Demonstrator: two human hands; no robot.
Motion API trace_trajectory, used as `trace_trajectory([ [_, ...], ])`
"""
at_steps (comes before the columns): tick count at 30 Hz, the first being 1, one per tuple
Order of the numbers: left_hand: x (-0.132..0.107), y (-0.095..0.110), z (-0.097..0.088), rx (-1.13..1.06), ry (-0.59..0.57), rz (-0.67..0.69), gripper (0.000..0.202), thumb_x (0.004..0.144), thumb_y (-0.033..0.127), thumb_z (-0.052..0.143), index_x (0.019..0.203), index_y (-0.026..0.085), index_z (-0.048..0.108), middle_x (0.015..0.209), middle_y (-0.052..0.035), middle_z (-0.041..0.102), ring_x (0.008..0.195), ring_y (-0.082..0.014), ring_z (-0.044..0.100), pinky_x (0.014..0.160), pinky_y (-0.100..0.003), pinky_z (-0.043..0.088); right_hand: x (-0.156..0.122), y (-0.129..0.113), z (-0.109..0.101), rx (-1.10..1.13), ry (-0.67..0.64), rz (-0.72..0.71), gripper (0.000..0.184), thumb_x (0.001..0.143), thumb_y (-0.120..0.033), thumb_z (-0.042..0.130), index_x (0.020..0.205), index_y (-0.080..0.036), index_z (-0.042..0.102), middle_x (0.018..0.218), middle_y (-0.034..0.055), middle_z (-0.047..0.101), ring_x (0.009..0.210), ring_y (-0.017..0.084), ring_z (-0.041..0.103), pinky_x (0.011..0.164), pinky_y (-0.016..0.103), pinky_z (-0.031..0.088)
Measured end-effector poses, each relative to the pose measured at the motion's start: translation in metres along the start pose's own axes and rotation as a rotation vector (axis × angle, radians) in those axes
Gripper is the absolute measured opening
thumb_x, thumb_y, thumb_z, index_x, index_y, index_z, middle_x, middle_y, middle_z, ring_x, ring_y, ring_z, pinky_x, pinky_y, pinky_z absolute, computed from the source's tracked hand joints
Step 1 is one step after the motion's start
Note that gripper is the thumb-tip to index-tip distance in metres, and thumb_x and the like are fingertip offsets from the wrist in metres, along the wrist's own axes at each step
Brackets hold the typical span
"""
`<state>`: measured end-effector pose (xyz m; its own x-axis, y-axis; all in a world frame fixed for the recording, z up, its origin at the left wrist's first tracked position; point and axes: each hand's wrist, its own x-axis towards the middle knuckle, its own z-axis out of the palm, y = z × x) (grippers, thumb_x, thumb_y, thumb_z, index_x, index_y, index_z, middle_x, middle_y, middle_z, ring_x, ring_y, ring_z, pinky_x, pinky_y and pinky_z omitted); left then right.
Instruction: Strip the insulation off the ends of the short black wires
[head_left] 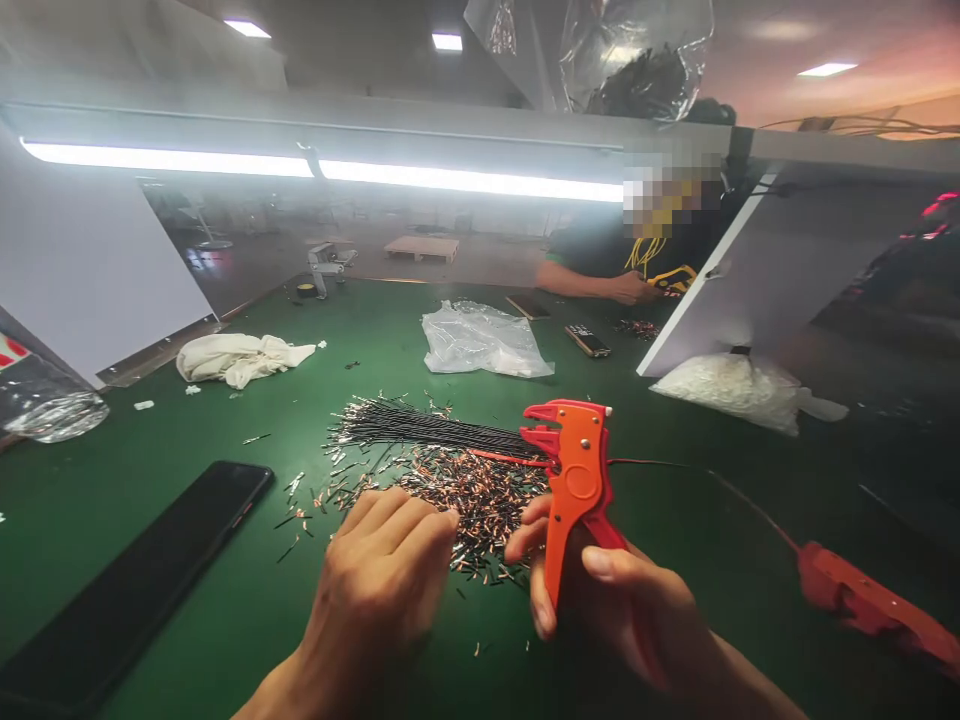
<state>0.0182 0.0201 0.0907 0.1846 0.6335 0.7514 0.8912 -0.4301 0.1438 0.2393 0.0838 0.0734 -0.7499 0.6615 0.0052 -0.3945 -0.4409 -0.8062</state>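
My right hand (pixel 645 590) is wrapped around the handles of an orange-and-red wire stripper (pixel 581 470), held upright with its jaws toward the left. My left hand (pixel 382 570) is closed, fingers curled, at the near edge of a heap of short copper and black wire scraps (pixel 480 490). Whatever it may hold is hidden. Behind the heap lies a bundle of thin black wires (pixel 427 425), its stripped ends to the left and its right end running behind the stripper. A thin red strand (pixel 506 458) lies along the bundle.
A black phone (pixel 150 570) lies at left, a plastic bottle (pixel 52 400) beyond it. Behind are a white cloth (pixel 240 358), a clear plastic bag (pixel 484 340) and a filled bag (pixel 731 388). A red tool (pixel 870 600) is at right. A co-worker's hand (pixel 630 288) shows across the table.
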Motion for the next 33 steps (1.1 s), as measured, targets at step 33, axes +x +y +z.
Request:
trace_trajectory([
  [33,-0.014,-0.032,0.013,0.2,-0.118,0.199,0.013,0.091,0.01,0.05,0.092,0.018,0.06,0.07,0.002,0.064,0.062,-0.0137,0.057,0.078,-0.033,0.042,0.014,-0.004,-0.016,0.16,0.064,0.055,0.042,0.079,-0.026,0.047,0.118,-0.013,0.055,0.145,0.0222,0.047,0.067,0.023,0.073,0.063,0.036,0.053],
])
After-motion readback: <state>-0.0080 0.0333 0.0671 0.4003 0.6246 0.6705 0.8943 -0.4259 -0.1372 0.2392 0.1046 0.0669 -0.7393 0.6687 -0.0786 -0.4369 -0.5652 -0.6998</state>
